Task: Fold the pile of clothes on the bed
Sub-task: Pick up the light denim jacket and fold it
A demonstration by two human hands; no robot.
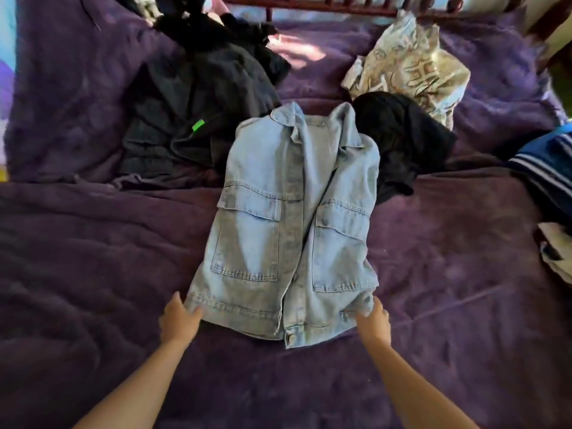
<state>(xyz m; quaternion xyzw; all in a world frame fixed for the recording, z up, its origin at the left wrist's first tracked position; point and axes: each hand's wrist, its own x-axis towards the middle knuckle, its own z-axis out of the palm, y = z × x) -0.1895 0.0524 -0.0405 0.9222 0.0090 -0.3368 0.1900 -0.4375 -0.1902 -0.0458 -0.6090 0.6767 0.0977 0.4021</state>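
Bed [93, 274] in purple cover fills the frame. Upper left: dark pile [201, 103], unfolded, with a small green tag [198, 124], no text legible. Lower left of centre: left hand [179, 320], grip closed on the jacket's near-left hem corner, fingers tucked under the edge. Centre: denim jacket [294, 212], front up, two chest pockets, sides look already turned in. Its long axis runs from the hem at lower centre away to the collar at upper centre, leaning slightly right. Lower right of centre: right hand [373, 323], grip pinching the near-right hem corner. Both hands sit at the near short end, one per corner, about equally close; the rest of the jacket lies straight ahead of them, so the likely next fold carries hem toward collar. No brand mark visible on the denim. Right of collar: black garment [402, 134], touching the jacket. Upper right: crumpled beige print [411, 66], letter-like marks, unreadable. Right edge: blue striped cloth [548, 168].
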